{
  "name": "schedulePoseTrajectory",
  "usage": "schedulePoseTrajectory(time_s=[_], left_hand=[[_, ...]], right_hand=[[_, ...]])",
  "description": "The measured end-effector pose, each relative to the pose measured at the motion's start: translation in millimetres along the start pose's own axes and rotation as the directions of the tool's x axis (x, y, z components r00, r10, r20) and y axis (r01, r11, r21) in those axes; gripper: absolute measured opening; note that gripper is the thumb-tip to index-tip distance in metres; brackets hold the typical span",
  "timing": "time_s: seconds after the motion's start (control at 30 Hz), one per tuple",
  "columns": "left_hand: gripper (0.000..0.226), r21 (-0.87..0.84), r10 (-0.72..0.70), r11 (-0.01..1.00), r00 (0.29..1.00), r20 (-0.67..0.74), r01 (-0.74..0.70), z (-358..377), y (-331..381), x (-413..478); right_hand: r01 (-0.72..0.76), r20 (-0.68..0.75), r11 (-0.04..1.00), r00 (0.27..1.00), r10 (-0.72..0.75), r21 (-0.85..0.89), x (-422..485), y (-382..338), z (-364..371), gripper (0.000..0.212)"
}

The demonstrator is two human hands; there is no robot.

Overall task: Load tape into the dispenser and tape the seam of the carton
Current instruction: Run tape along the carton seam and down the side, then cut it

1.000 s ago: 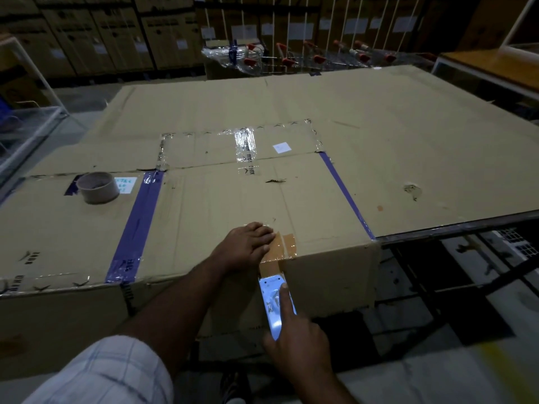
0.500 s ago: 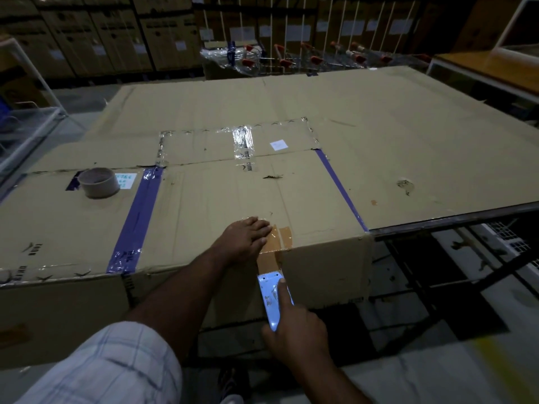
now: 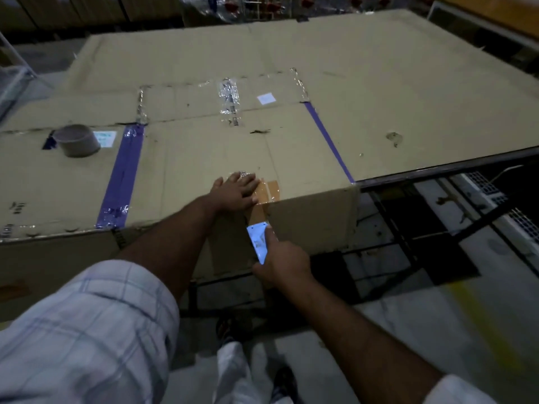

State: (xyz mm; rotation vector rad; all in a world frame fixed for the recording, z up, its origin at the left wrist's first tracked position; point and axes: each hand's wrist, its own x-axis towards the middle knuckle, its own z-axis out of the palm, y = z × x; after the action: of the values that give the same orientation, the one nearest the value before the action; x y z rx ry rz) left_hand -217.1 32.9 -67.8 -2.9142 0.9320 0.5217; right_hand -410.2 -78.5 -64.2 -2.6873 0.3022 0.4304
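Brown tape [image 3: 267, 193], purple strip [image 3: 122, 176]

An empty cardboard tape core [image 3: 76, 140] stands far left beside a pale label [image 3: 105, 139]; purple tape strips [image 3: 122, 176] cross flattened cardboard sheets [image 3: 408, 91]; stacked boxes [image 3: 87, 7] behind

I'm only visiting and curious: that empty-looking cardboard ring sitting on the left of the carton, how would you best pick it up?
The cardboard ring stands on its flat end on the carton, open hole facing up, with bare space around it. Probably easiest from above: fingers pinch the rim, one inside the hole and one outside. Its thin round wall suits that, and both hands are busy at the near edge.
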Motion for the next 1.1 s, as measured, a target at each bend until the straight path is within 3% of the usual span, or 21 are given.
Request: schedulePoseTrajectory(time_s=[0.43,0.5,0.6,0.8,1.1], left_hand=[[0.063,-0.012,-0.025,1.000,0.999,-0.022,0.025,5,2,0],[0.062,-0.018,-0.033,0.999,0.999,-0.028,0.032,6,2,-1],[0.062,-0.019,-0.036,0.999,0.999,-0.034,0.036,7,3,-1],[0.064,-0.017,-0.026,1.000,1.000,0.000,0.026,4,2,-1],[0.065,-0.039,-0.031,0.999,0.999,0.007,0.031,2,2,-1]], right_hand=[[-0.058,0.056,0.993,0.996,0.064,-0.104,15,-21,-16,0.087],[-0.040,0.055,0.992,0.997,0.047,-0.119,14,-24,-26,0.076],[0.038,0.083,0.988,0.996,-0.026,-0.148,15,-30,-40,0.043],[0.112,0.162,0.970,0.984,-0.077,-0.218,24,-39,-45,0.034],[0.061,0.220,0.960,0.976,0.001,-0.274,32,-48,-52,0.057]])
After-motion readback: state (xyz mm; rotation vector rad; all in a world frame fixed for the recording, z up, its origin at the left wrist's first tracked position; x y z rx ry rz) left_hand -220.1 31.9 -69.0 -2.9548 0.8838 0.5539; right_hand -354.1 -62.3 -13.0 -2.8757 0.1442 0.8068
